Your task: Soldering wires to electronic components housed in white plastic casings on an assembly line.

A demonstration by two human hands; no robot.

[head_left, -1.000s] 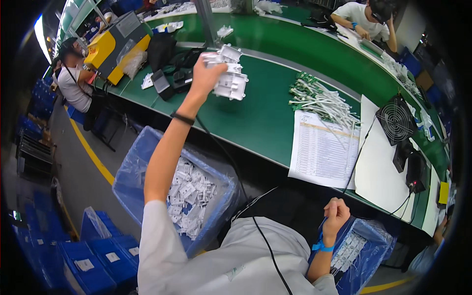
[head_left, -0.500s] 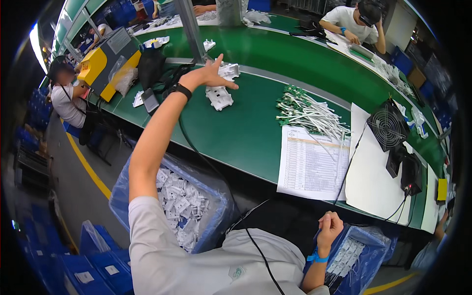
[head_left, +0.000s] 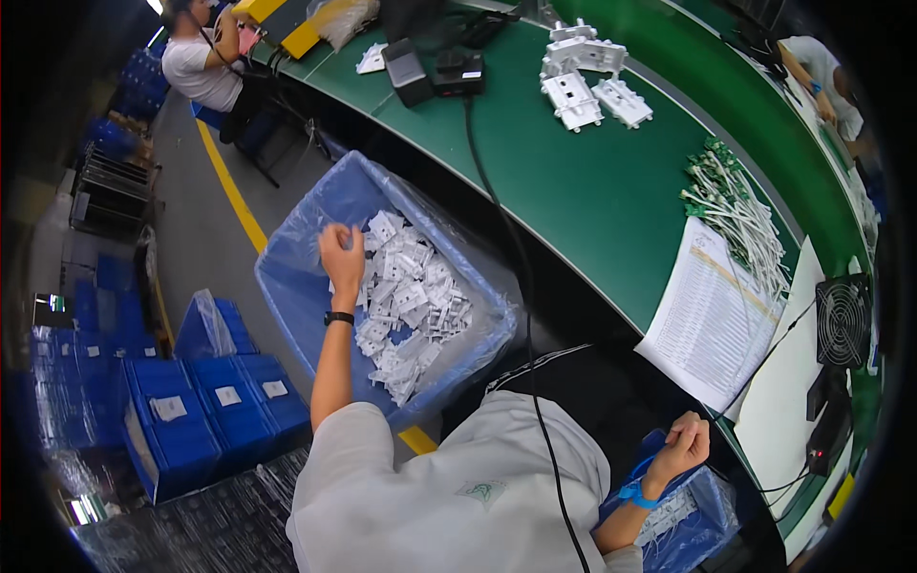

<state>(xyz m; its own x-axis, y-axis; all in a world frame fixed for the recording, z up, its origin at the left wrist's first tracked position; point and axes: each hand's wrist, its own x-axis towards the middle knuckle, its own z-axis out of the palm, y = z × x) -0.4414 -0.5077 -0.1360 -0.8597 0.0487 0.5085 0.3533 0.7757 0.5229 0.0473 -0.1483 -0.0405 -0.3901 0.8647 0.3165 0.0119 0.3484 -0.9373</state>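
My left hand (head_left: 342, 256) is over the left part of a blue bin (head_left: 301, 229) lined with clear plastic. Its fingers are a little blurred but look bent and apart, and I see nothing between them. Right beside it lies a heap of white plastic housings (head_left: 411, 291) inside the bin. My right hand (head_left: 686, 444) is curled closed in front of the table edge, with no object showing in it. Below that hand stands a smaller lined blue bin (head_left: 712, 520) with white parts. Several more white housings (head_left: 573, 100) rest together on the green table (head_left: 573, 205).
Green circuit boards with white cables (head_left: 735, 210) lie beside a printed sheet (head_left: 712, 315). A black fan (head_left: 842, 320) stands at the right. A black cable (head_left: 521, 248) hangs down across my front. Blue crates (head_left: 205, 411) stand at left. A co-worker (head_left: 205, 67) sits at the far left.
My left hand has left the white housings on the table and come down into the left bin. The view has turned left. My right hand stays curled.
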